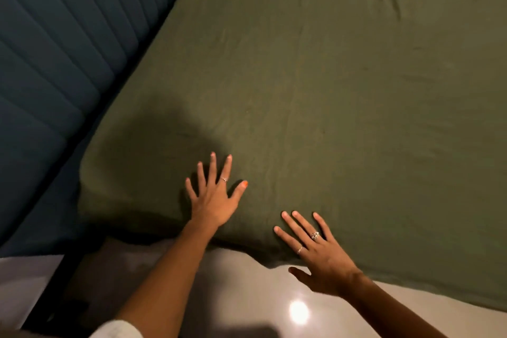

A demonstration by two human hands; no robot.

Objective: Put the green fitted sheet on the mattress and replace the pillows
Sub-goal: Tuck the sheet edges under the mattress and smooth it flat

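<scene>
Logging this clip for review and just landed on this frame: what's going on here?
A person is making a bed. Both hands lie flat, fingers spread, on the green fitted sheet near the mattress corner by the dark blue padded headboard: the left hand close to the corner, the right hand at the near edge. The sheet already covers the visible mattress top, with a few wrinkles. No pillows are in view. The pale glossy floor shows below.

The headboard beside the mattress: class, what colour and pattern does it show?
Dark teal-blue headboard with padded parallel channels, in the head view.
</scene>
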